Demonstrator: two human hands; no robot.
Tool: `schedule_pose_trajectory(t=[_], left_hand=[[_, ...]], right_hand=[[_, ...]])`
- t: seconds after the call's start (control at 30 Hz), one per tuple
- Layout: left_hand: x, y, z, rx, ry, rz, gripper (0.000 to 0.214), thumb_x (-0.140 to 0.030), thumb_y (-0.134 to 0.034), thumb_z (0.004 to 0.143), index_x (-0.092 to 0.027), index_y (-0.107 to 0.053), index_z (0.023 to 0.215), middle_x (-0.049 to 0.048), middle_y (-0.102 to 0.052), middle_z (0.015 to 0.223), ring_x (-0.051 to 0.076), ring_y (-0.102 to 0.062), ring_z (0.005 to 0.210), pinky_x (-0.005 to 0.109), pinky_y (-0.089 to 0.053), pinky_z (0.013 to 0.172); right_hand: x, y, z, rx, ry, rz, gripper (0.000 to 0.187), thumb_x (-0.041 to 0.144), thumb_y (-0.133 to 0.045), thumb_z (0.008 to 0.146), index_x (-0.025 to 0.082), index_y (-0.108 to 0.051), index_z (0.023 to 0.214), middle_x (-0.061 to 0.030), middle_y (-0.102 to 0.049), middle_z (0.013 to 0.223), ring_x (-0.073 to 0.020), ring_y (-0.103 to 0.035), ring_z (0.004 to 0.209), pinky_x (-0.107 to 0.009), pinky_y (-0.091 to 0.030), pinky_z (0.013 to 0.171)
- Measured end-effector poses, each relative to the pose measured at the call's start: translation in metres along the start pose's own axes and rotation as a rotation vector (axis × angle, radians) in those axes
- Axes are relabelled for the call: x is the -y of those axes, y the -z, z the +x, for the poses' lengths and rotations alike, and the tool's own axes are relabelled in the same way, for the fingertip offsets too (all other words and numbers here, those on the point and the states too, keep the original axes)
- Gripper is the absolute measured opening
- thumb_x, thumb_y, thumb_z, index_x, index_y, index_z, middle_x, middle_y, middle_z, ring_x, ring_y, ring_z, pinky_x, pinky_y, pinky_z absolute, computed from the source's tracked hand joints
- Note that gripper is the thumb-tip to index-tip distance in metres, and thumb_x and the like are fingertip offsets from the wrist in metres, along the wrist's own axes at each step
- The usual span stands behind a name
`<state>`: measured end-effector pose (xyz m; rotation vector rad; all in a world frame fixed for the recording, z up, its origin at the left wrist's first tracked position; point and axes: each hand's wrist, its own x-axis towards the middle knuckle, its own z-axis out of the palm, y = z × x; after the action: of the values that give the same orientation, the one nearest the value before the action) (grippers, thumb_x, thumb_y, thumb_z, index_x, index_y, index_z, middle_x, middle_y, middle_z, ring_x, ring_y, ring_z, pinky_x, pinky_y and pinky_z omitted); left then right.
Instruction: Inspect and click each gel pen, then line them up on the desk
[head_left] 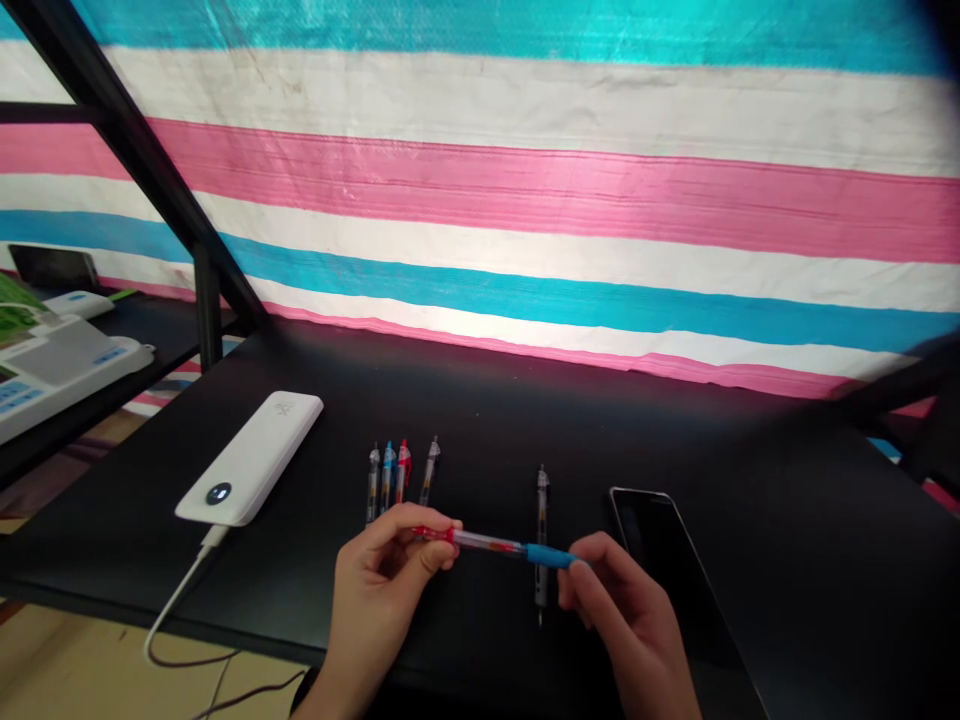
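I hold a clear pen (491, 543) level above the black table (480, 420), near its front edge. My left hand (379, 590) pinches the pen's red end. My right hand (626, 620) pinches its blue grip end. Just behind the hands lies a row of several pens (397, 478), side by side and pointing away from me. A single dark pen (541, 540) lies apart from them, under the held pen.
A white power bank (251, 458) with a white cable (176, 600) lies at the left. A black phone (667, 560) lies face up at the right. A white device (52, 365) sits on a side table at far left. A striped sheet (525, 200) hangs behind.
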<state>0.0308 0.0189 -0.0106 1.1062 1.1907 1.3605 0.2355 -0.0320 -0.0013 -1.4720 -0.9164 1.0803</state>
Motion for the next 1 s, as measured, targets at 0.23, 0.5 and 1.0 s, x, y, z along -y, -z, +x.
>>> schedule_pose_trajectory(t=[0.23,0.5,1.0], left_hand=[[-0.005,-0.006,-0.004,-0.06,0.05,-0.05,0.006,-0.018,-0.084,0.073,-0.021,-0.081,0.077,0.0026,-0.08,0.077,0.014,-0.066,0.058,0.022,-0.054,0.059],[-0.002,-0.001,-0.003,-0.072,0.073,-0.094,0.009,-0.024,-0.087,0.076,-0.02,-0.081,0.081,0.0039,-0.08,0.08,0.015,-0.069,0.063,0.022,-0.057,0.064],[-0.007,0.003,0.001,-0.115,0.082,-0.151,0.016,-0.029,-0.091,0.075,-0.019,-0.08,0.081,0.0032,-0.079,0.077,0.013,-0.068,0.063,0.019,-0.056,0.066]], right_hand=[[-0.005,0.001,0.0,-0.006,-0.025,0.091,0.035,0.054,-0.076,0.09,0.021,-0.073,0.083,0.0002,-0.061,0.062,-0.0132,-0.051,0.059,-0.024,-0.042,0.057],[-0.014,0.008,-0.001,-0.143,-0.073,0.347,0.026,0.044,-0.087,0.081,0.024,-0.073,0.091,-0.0008,-0.069,0.075,-0.012,-0.058,0.065,-0.018,-0.043,0.054],[-0.024,0.017,0.004,-0.222,0.04,0.425,0.007,0.03,-0.078,0.087,0.024,-0.075,0.088,-0.0009,-0.06,0.085,-0.0118,-0.057,0.065,-0.021,-0.048,0.054]])
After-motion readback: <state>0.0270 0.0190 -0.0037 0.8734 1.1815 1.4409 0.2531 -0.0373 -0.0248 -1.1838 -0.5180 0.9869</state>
